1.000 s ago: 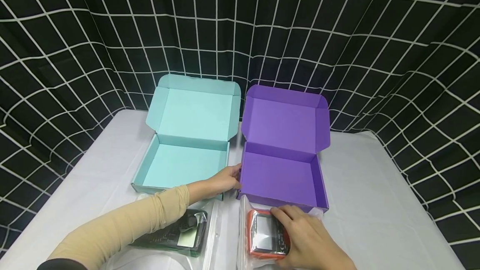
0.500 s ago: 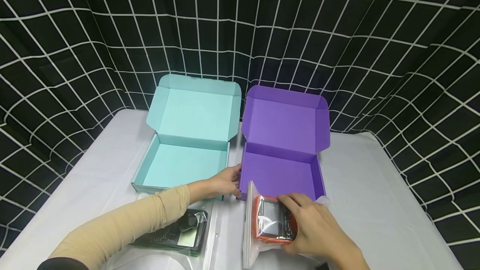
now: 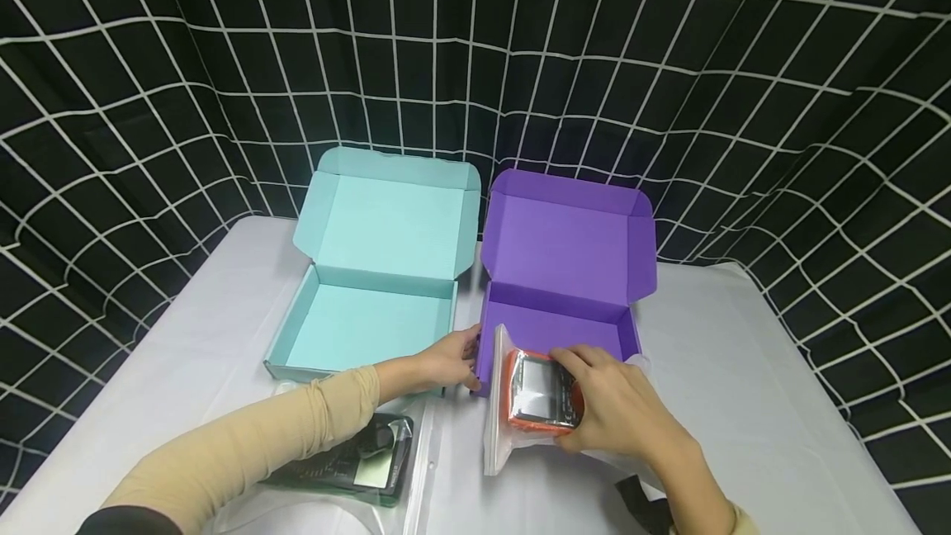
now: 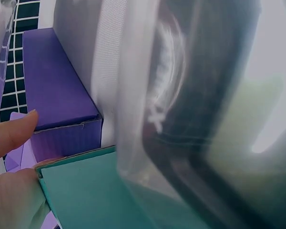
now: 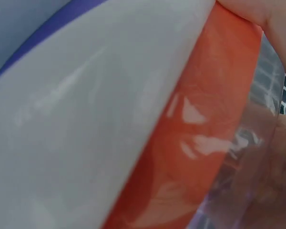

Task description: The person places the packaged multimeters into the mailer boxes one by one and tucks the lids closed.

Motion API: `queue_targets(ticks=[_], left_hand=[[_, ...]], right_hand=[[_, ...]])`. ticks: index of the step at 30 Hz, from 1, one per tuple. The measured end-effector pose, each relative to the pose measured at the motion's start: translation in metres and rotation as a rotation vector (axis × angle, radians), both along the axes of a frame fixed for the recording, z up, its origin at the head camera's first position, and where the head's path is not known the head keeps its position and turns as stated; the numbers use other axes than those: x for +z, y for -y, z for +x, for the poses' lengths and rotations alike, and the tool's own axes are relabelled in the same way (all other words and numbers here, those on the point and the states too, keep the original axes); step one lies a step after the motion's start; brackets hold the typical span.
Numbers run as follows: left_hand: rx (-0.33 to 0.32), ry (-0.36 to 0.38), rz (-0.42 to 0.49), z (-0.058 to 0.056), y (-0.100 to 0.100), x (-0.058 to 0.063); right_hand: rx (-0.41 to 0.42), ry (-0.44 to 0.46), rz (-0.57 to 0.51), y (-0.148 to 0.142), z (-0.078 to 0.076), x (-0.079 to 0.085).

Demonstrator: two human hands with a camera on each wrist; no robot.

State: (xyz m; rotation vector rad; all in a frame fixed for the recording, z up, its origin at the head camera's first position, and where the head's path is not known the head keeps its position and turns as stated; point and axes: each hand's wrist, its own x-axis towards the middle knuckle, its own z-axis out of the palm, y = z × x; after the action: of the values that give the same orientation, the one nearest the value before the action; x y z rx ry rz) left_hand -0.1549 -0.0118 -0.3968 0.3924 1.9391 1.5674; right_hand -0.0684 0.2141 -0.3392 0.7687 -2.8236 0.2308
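My right hand (image 3: 620, 403) grips an orange-edged multimeter (image 3: 546, 393) inside a clear zip bag (image 3: 496, 428). The bagged meter hangs over the front of an open purple box (image 3: 568, 242), hiding most of its front wall. In the right wrist view, the meter's orange side (image 5: 195, 109) shows through the plastic. My left hand (image 3: 446, 360) lies between the two boxes, its fingertips touching the purple box's left side near the front corner. The left wrist view shows the thumb (image 4: 12, 136) against that purple box (image 4: 62, 81).
An open teal box (image 3: 390, 225) stands left of the purple one. In front of it lies a black meter (image 3: 382, 461) in another clear bag, partly under my left sleeve (image 3: 245, 436). Black grid cloth (image 3: 453, 64) encloses the white table (image 3: 743, 403) behind and at the sides.
My right hand has lifted the bagged multimeter and carried it forward, from in front of the purple box to over its front edge. The left hand has stayed at the purple box's side.
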Motion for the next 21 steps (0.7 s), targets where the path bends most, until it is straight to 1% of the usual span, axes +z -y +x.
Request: queue_targets(ticks=[3, 9, 21], left_hand=[[0.000, 0.003, 0.004, 0.000, 0.000, -0.001], [-0.002, -0.015, -0.014, 0.000, -0.001, -0.001], [0.004, -0.004, -0.020, 0.001, -0.001, 0.000]], right_hand=[[-0.003, 0.012, 0.004, -0.001, -0.006, 0.000], [-0.007, 0.027, 0.011, -0.003, -0.017, 0.001], [-0.026, 0.035, 0.004, -0.006, -0.030, 0.002]])
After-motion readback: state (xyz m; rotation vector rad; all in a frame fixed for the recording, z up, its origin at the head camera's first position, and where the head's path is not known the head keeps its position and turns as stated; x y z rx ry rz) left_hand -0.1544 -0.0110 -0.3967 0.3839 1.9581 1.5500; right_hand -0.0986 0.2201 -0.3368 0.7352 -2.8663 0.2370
